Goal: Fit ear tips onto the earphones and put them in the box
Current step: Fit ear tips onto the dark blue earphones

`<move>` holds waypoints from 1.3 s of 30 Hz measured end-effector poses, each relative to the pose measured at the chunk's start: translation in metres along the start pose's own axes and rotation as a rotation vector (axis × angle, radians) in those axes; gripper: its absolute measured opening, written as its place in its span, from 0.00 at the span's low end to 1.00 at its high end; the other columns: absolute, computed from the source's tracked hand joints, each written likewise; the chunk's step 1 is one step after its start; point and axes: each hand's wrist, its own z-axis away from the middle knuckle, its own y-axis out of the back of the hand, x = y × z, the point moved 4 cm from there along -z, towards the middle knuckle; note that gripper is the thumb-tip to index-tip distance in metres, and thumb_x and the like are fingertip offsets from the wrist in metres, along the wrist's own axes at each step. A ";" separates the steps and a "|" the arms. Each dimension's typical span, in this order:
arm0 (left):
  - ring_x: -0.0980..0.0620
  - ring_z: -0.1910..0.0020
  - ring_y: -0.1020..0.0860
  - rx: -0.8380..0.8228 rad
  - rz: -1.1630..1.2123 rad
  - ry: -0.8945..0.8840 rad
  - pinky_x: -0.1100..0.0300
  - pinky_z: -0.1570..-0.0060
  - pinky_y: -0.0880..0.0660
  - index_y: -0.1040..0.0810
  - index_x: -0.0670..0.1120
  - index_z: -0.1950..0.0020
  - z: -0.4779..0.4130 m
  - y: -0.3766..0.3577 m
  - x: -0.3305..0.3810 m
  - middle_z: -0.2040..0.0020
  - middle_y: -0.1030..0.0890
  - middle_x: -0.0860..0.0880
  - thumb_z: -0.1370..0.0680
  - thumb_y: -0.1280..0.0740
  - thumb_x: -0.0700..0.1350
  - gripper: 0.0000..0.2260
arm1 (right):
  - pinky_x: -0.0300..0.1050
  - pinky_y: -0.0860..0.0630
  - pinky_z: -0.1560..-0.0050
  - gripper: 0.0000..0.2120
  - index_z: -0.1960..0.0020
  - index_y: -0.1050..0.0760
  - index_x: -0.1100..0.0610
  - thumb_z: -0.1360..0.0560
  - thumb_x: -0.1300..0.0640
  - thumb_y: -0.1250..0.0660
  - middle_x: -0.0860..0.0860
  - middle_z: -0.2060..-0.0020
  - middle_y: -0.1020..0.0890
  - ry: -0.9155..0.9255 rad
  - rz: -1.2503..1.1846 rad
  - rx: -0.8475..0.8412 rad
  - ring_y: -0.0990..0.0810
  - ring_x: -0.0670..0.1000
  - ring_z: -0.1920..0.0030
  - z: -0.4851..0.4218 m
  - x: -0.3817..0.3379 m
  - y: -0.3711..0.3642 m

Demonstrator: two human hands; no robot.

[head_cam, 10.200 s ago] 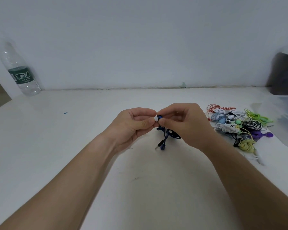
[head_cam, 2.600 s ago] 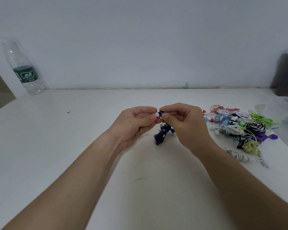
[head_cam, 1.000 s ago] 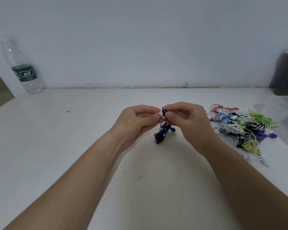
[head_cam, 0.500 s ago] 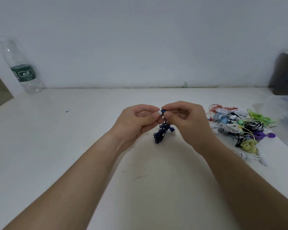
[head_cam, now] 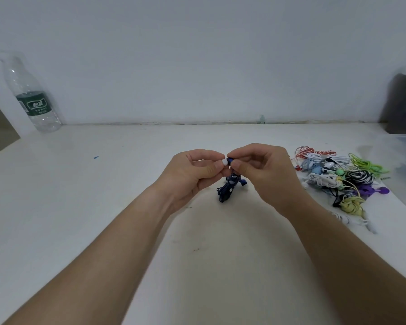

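Over the tabletop's middle, the left hand [head_cam: 192, 174] pinches a white tip [head_cam: 224, 162] against the blue earphone [head_cam: 230, 159] pinched by the right hand [head_cam: 263, 167]. More earphones [head_cam: 338, 179] wait near the right edge; none look boxed yet.

A clear plastic water bottle [head_cam: 31, 97] with a green label stands upright at the far left corner of the white desk [head_cam: 103, 207], beside the wall [head_cam: 197, 55]; a blurred dark object [head_cam: 403, 104] occupies the far right edge.
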 end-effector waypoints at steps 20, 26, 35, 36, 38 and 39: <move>0.49 0.57 0.16 0.063 -0.028 -0.063 0.64 0.56 0.20 0.18 0.39 0.49 -0.001 0.000 0.002 0.56 0.15 0.42 0.23 0.31 0.33 0.05 | 0.40 0.19 0.57 0.13 0.56 0.18 0.53 0.28 0.71 0.27 0.44 0.63 0.14 0.032 -0.005 0.089 0.16 0.46 0.62 0.003 -0.007 -0.001; 0.50 0.58 0.16 0.042 0.023 -0.038 0.64 0.54 0.19 0.18 0.39 0.49 -0.002 -0.001 0.001 0.56 0.15 0.42 0.22 0.32 0.35 0.05 | 0.35 0.22 0.60 0.13 0.57 0.18 0.53 0.28 0.72 0.27 0.43 0.65 0.15 0.023 -0.015 0.085 0.17 0.43 0.64 0.002 -0.009 0.000; 0.52 0.57 0.16 0.051 0.030 -0.047 0.65 0.55 0.21 0.19 0.38 0.46 -0.003 0.001 0.001 0.56 0.15 0.44 0.22 0.31 0.34 0.06 | 0.47 0.17 0.51 0.15 0.55 0.18 0.50 0.26 0.70 0.29 0.47 0.61 0.13 0.007 -0.047 0.146 0.15 0.50 0.59 0.002 -0.005 0.004; 0.52 0.57 0.16 0.053 0.034 -0.047 0.65 0.54 0.20 0.19 0.38 0.46 -0.003 0.001 0.001 0.55 0.15 0.44 0.22 0.32 0.34 0.06 | 0.47 0.17 0.51 0.15 0.54 0.18 0.50 0.26 0.71 0.29 0.48 0.61 0.13 0.007 -0.044 0.143 0.14 0.50 0.58 0.002 -0.005 0.004; 0.51 0.57 0.16 0.052 0.039 -0.050 0.65 0.54 0.20 0.18 0.39 0.48 -0.003 0.000 0.001 0.56 0.15 0.44 0.22 0.32 0.33 0.05 | 0.48 0.17 0.51 0.16 0.54 0.17 0.49 0.26 0.70 0.30 0.47 0.61 0.13 0.006 -0.037 0.130 0.14 0.51 0.58 0.002 -0.005 0.003; 0.51 0.58 0.16 0.052 0.044 -0.050 0.64 0.53 0.20 0.18 0.39 0.49 -0.003 -0.001 0.001 0.56 0.15 0.43 0.23 0.32 0.33 0.05 | 0.48 0.17 0.51 0.16 0.54 0.17 0.49 0.25 0.70 0.30 0.47 0.61 0.13 0.004 -0.033 0.123 0.14 0.51 0.58 0.002 -0.004 0.002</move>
